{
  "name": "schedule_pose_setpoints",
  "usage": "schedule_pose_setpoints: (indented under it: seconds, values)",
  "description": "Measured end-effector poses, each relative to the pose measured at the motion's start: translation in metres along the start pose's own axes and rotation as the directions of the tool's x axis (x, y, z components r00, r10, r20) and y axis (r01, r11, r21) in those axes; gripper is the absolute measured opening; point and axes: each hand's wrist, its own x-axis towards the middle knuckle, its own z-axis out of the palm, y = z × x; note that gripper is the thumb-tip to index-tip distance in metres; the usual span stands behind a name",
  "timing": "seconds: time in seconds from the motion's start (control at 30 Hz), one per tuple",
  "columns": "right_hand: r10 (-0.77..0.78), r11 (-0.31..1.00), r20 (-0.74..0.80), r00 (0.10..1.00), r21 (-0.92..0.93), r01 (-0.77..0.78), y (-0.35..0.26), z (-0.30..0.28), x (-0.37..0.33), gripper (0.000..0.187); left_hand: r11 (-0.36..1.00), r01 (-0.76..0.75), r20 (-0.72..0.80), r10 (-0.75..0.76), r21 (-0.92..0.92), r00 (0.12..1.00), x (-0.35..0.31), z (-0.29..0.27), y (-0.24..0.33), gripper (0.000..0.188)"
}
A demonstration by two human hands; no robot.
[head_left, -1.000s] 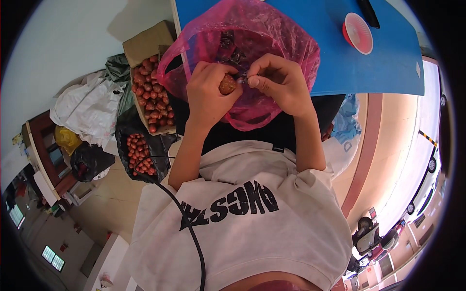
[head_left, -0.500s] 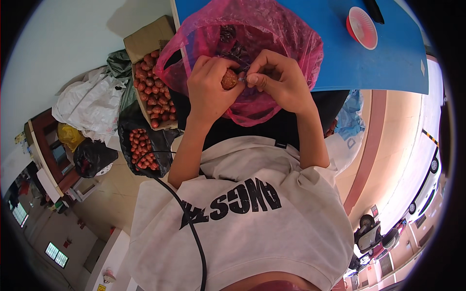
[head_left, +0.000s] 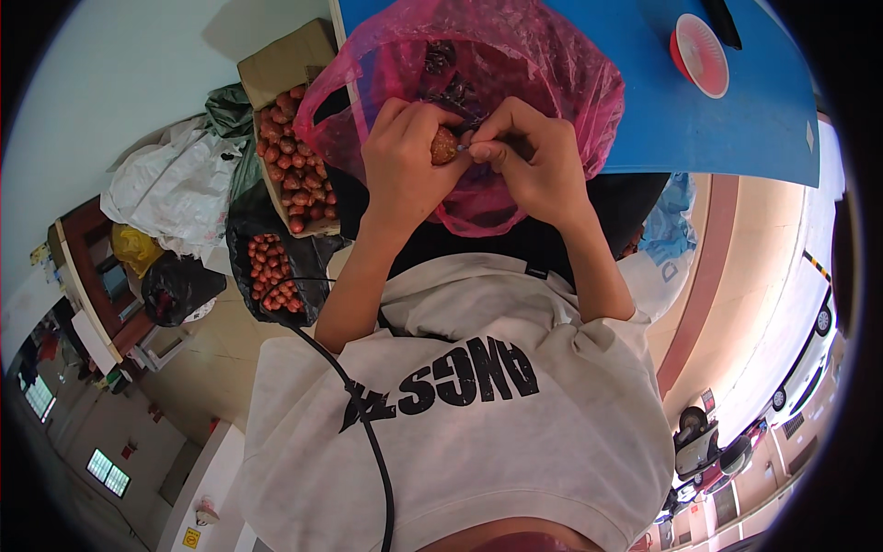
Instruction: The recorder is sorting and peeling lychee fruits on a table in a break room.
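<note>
A round, rough reddish-brown ball [head_left: 445,145] sits in my left hand [head_left: 400,166], fingers curled around it. Right beside it, the thumb and forefinger of my right hand [head_left: 538,166] are pinched together at a small pale bluish bit next to the ball. That bit is too small to name. Both hands are over the mouth of a pink translucent plastic bag [head_left: 575,78], which lies open against the table edge and over my lap. Crumpled dark plastic [head_left: 451,90] shows inside the bag, beyond my fingers; the rest of its contents is hidden.
Left of the bag, a cardboard box [head_left: 280,69] holds many reddish-brown balls [head_left: 299,175]. Smaller ones [head_left: 269,271] fill a black bag nearby. The blue tabletop [head_left: 635,101] carries a red-and-white bowl [head_left: 704,57] and a black object [head_left: 722,20]. A black cable [head_left: 372,432] crosses my shirt.
The view has shifted slightly. My hands keep the same hold, and my right fingertips still pinch beside the ball, which looks a little turned or more covered.
</note>
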Motion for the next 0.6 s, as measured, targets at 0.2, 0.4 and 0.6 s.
schedule_pose_setpoints:
  seconds: [0.2,0.4,0.6]
  values:
    - [-0.063,0.998,-0.048,0.997,-0.022,0.062,0.002,0.007,0.003,0.015,1.0,0.005,-0.01,-0.005,-0.01,1.0,0.0,0.001,-0.005,0.028]
    - [-0.057,0.998,-0.021,0.998,-0.037,0.056,0.0,0.008,0.01,0.018,0.999,0.003,0.001,-0.003,-0.05,1.0,0.001,0.001,-0.01,0.027]
    - [-0.062,0.998,-0.03,0.998,-0.034,0.061,0.001,0.015,0.01,0.019,1.0,-0.003,0.022,0.004,-0.03,1.0,-0.001,-0.002,-0.016,0.029]
